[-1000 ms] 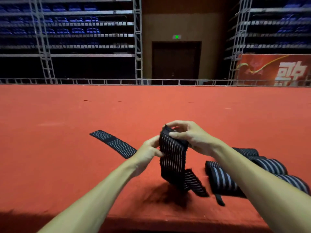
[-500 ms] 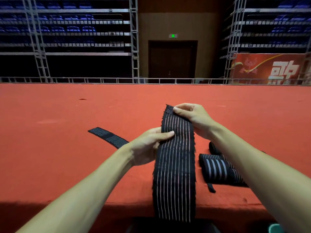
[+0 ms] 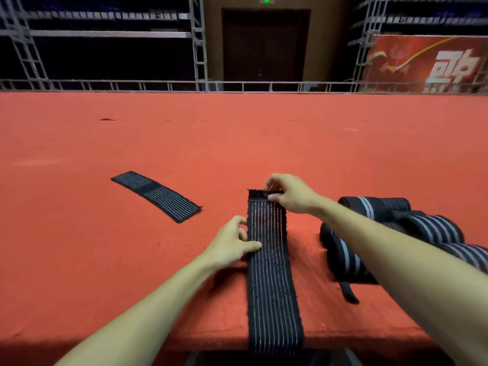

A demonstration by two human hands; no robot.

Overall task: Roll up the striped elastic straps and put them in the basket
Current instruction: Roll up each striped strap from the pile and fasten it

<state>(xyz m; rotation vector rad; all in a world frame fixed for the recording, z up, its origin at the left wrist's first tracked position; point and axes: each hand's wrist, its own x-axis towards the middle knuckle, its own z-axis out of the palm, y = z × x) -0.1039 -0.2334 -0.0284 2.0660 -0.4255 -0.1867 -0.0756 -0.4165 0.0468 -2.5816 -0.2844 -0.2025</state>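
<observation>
A second earlier the striped strap [image 3: 269,273] had been bunched and held up in the air between both hands; half a second earlier it had been pulled out straight but was still lifted. Now it lay flat along the red tabletop [image 3: 132,260], its near end hanging over the front edge. The right grip [image 3: 289,194] had closed on the far end, fingers and thumb pinching it where a first small fold seemed to be turned over. The left grip [image 3: 232,244] had dropped to the strap's left edge: its thumb pressed flat on top, fingers loosely curled beside the edge, holding nothing.

That suggested the straightening was finished and the rolling was about to start from the far end. A shorter strap [image 3: 155,195] still lay unrolled well to the left, and rolled straps [image 3: 427,228] sat piled to the right on the tabletop. I could not tell whether the dark shape at the bottom edge was the basket
</observation>
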